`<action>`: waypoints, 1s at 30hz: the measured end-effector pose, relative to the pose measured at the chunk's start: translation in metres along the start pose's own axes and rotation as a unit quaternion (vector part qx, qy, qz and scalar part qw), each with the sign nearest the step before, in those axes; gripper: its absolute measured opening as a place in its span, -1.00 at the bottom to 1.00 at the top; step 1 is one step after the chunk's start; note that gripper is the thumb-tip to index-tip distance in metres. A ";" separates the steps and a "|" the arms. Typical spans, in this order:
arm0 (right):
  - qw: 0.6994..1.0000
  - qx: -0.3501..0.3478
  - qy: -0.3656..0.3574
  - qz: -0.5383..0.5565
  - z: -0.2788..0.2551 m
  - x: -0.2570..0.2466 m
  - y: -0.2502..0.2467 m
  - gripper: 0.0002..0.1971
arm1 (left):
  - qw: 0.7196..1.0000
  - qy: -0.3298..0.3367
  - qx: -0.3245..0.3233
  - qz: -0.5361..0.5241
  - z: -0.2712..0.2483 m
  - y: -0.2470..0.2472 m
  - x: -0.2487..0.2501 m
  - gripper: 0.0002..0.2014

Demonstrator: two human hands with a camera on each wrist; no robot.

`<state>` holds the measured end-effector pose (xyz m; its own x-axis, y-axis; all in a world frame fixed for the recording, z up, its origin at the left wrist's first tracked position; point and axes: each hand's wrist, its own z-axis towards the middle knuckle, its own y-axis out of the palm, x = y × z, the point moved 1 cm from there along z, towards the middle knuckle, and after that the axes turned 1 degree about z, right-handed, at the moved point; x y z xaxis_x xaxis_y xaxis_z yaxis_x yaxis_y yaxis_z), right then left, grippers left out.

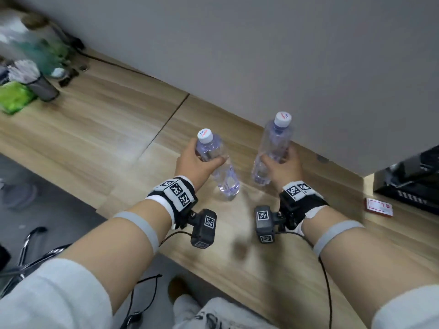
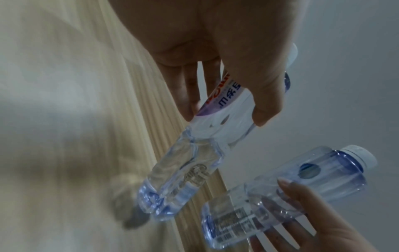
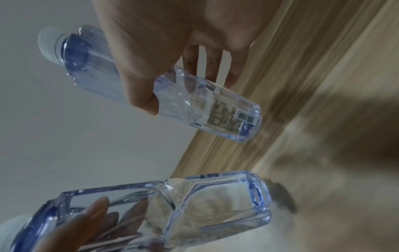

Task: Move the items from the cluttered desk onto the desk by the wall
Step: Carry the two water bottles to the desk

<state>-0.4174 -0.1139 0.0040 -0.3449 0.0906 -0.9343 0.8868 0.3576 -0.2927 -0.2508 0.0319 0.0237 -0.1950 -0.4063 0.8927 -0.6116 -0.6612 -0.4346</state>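
Note:
Two clear water bottles with white caps are over the wooden desk (image 1: 107, 119) by the grey wall. My left hand (image 1: 206, 155) grips the left bottle (image 1: 225, 179) round its upper body, and the bottle tilts with its base toward me. My right hand (image 1: 276, 157) grips the right bottle (image 1: 276, 138) at mid-height, nearly upright. Both bases are close to the desktop; I cannot tell whether they touch it. The left wrist view shows the labelled left bottle (image 2: 194, 153) beside the right bottle (image 2: 302, 184). In the right wrist view the right bottle (image 3: 205, 102) is above the left bottle (image 3: 205, 204).
At the desk's far left stand a pen cup (image 1: 41, 84) and a green packet (image 1: 14, 96), with a black cable (image 1: 118, 65) along the wall. A red-and-white card (image 1: 379, 207) and a black device (image 1: 408, 176) are at the right. A chair base (image 1: 28, 252) is on the floor.

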 end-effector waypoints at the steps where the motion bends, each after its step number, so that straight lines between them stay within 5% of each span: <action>1: 1.000 -0.003 -0.010 -0.002 -0.009 -0.007 0.022 -0.51 | 1.000 -0.002 0.008 -0.001 0.003 -0.024 -0.009 -0.51; 14: 0.987 -0.137 -0.084 -0.015 -0.115 -0.119 0.285 -0.59 | 0.983 -0.054 0.176 -0.006 0.021 -0.316 -0.111 -0.52; 24: 0.974 -0.199 -0.108 -0.006 -0.129 -0.168 0.439 -0.56 | 0.963 -0.060 0.261 -0.014 0.058 -0.462 -0.142 -0.51; 30: 0.971 -0.215 -0.108 0.006 -0.104 -0.193 0.547 -0.55 | 0.961 -0.060 0.269 0.003 0.136 -0.540 -0.174 -0.50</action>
<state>0.1025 0.1606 0.0450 -0.2216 -0.0841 -0.9715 0.6637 0.7168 -0.2135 0.2178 0.3740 0.0870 -0.0885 -0.4598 0.8836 -0.1199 -0.8757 -0.4677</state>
